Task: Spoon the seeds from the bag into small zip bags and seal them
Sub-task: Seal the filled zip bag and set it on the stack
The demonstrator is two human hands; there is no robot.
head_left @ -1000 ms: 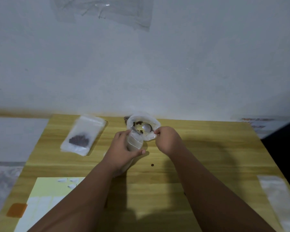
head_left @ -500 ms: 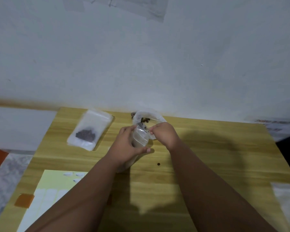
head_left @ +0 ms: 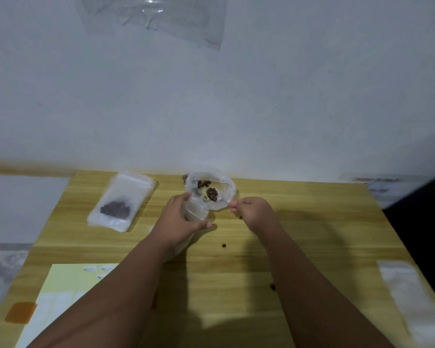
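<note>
The open clear seed bag (head_left: pixel 225 188) stands at the table's far edge with dark seeds in it. A metal spoon (head_left: pixel 212 194) loaded with seeds lies inside its mouth. My right hand (head_left: pixel 255 213) pinches the spoon's thin handle at the bag's right rim. Just left of it, my left hand (head_left: pixel 178 221) grips a small zip bag (head_left: pixel 197 209), held upright with its mouth open near the seed bag's rim. A small zip bag filled with seeds (head_left: pixel 122 200) lies flat at the far left.
The wooden table (head_left: pixel 312 234) carries loose seeds (head_left: pixel 223 245) near my right forearm. A yellow sheet with white labels (head_left: pixel 68 285) lies at the front left, and a stack of empty clear bags (head_left: pixel 412 297) at the right edge. A white wall rises close behind.
The spoon has gone from the small zip bag's mouth back into the seed bag and now carries seeds. My right hand shifted to the right; my left hand keeps holding the small bag.
</note>
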